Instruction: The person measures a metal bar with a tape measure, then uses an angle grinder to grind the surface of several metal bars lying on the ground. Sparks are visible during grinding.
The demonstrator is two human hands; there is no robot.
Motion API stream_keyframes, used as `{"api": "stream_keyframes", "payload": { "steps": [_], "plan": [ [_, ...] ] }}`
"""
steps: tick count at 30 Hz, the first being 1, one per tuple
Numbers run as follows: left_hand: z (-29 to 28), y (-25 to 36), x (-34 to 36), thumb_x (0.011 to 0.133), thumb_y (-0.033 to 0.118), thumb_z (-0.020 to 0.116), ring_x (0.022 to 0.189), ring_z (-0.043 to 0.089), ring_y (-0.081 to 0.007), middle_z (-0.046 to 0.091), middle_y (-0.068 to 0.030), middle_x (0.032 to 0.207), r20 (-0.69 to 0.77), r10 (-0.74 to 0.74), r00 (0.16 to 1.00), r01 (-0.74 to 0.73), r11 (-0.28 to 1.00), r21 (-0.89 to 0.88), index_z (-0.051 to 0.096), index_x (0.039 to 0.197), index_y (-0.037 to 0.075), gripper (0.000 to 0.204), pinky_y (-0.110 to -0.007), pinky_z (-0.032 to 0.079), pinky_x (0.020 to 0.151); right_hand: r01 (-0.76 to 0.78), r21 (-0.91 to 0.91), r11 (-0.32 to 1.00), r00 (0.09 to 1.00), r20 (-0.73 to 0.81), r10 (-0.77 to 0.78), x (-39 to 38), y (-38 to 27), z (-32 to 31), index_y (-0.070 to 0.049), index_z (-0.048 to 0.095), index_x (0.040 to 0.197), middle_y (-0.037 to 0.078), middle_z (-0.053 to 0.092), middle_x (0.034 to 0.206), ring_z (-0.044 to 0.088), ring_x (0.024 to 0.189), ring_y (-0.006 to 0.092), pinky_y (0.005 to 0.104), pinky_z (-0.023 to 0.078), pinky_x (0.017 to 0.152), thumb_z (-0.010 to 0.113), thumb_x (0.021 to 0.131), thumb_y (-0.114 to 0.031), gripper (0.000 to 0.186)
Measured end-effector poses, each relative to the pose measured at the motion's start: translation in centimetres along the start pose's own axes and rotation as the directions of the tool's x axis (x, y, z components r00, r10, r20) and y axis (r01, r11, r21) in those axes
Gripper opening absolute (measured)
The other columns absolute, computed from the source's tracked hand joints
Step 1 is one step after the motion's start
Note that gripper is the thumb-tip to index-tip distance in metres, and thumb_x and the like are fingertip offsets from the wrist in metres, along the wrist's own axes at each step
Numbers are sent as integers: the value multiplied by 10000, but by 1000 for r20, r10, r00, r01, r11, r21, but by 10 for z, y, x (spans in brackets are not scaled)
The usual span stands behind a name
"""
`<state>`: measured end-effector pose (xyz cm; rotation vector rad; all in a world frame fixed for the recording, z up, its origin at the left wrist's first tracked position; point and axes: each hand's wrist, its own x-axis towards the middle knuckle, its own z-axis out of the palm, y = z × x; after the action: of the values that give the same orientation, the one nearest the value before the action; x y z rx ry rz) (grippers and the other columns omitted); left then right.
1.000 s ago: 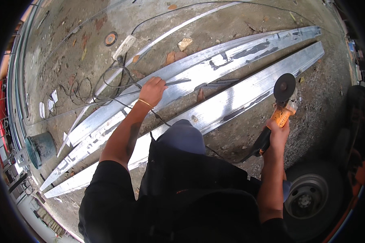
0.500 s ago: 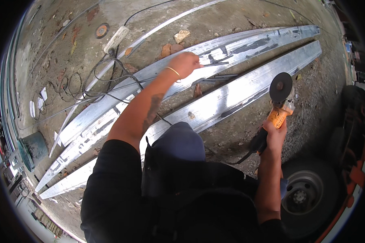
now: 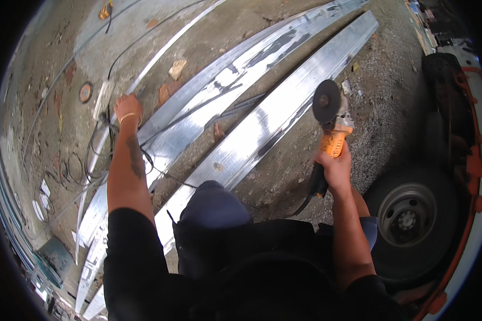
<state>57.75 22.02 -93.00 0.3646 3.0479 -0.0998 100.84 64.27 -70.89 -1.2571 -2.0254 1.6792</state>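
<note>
My right hand (image 3: 336, 163) grips an orange and black angle grinder (image 3: 332, 140) with a dark cutting disc (image 3: 326, 101) facing up, held over the gravel. My left hand (image 3: 127, 108) reaches left, fingers curled down beside a long pale strip (image 3: 166, 48) and the white power strip (image 3: 103, 99); what they grip is hidden. Long silvery metal channels (image 3: 219, 166) lie diagonally on the dirty ground, thin dark bars (image 3: 235, 109) on and between them. Black cables (image 3: 69, 171) loop below the power strip.
A vehicle wheel (image 3: 407, 222) with red-orange framework (image 3: 474, 166) is close at my right. A loose disc (image 3: 85, 92) lies at upper left, near stones (image 3: 177, 69) and an orange tool (image 3: 105, 10). A dark green bucket (image 3: 51, 262) stands at lower left.
The view has turned, bringing more of the vehicle in. My left hand has moved from the middle channel leftward toward the power strip. The grinder stays in my right hand.
</note>
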Motion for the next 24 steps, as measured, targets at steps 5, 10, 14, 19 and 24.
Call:
{"api": "stream_keyframes", "payload": {
  "steps": [5,10,14,19,24],
  "plan": [
    [-80,107,-3,996,180,606,1023,740,-423,768,-235,1075,-34,271,962,-257,856,-449,738,1097,49,212,-520,576,907,110,-103,989,991,-61,-117,17,8,-1,-13,569,1250,20,633,994,625,835,126,296,539,729,760,779,4,508],
    [-154,196,-26,926,139,742,982,770,-327,792,-196,1047,175,482,859,-228,665,-711,776,1095,32,203,-424,589,904,-19,-219,976,998,-61,6,25,-30,18,-22,623,1297,156,741,1112,728,997,283,405,571,892,811,777,-260,602],
    [-138,215,-20,911,153,779,1004,769,-294,798,-176,1057,243,433,868,-178,728,-662,788,1103,31,228,-390,585,930,-56,-230,971,998,-34,50,39,-38,35,-13,608,1322,182,731,1141,722,1037,315,427,566,919,811,753,-279,661],
    [-122,220,-31,926,208,772,1009,765,-313,800,-171,1061,140,455,879,-258,702,-664,794,1097,38,242,-395,578,937,-10,-151,989,999,-39,4,42,-34,37,-10,571,1354,205,709,1158,708,1081,327,435,558,952,794,770,-267,676],
    [-139,216,-15,925,210,716,1006,747,-359,781,-194,1076,199,552,810,-303,683,-664,801,1058,57,220,-431,565,938,23,-170,985,999,-19,-26,39,-19,31,10,615,1279,106,713,1050,692,930,217,357,562,830,807,782,-175,564]
  ]
}}
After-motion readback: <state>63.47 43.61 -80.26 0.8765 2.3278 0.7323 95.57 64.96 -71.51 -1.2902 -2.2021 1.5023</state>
